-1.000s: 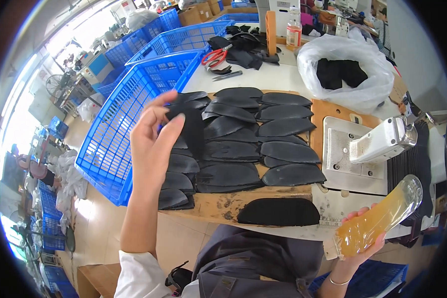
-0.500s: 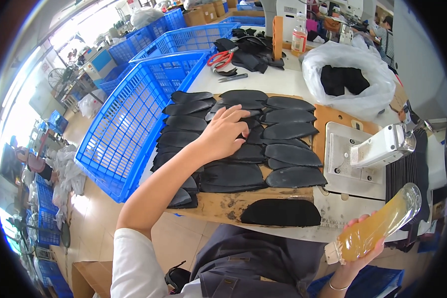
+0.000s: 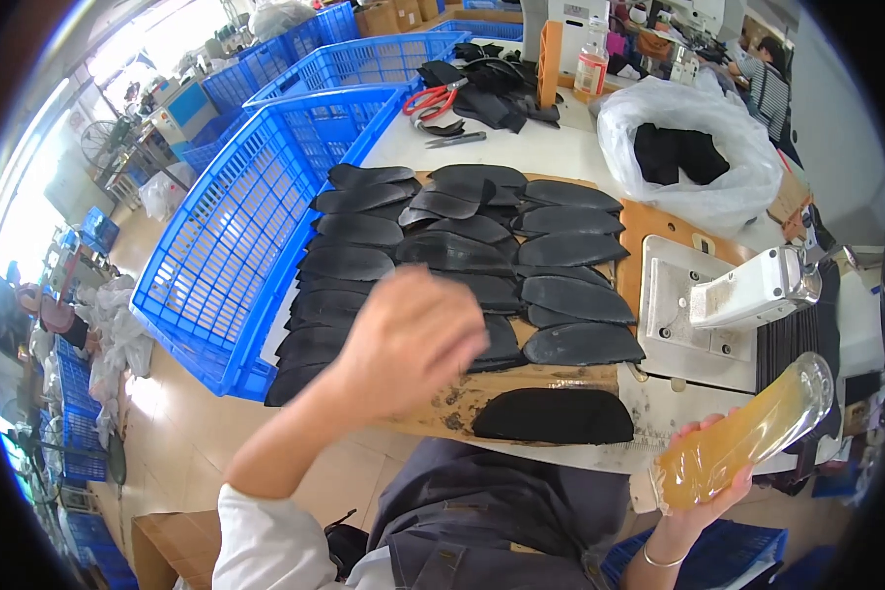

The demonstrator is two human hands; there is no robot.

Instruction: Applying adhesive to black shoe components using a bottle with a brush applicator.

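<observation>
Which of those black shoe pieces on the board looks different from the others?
The lone piece at the board's near edge: matte, fuzzy-looking and dome-shaped, lying apart, while the other pieces are shiny, pointed and overlap in rows.

Your left hand [image 3: 408, 339] is motion-blurred, fingers unreadable, and it covers part of the black pieces [image 3: 521, 251] beneath. Your right hand [image 3: 703, 482] sits mostly behind the amber bottle [image 3: 747, 433]. Far bins too small.

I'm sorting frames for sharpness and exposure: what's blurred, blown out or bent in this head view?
Head view: the left hand is motion-blurred; the black pieces and amber shoe form in the right hand look sharp; daylight overexposes the upper left; the blue crate edges bow toward the black rim.
</observation>
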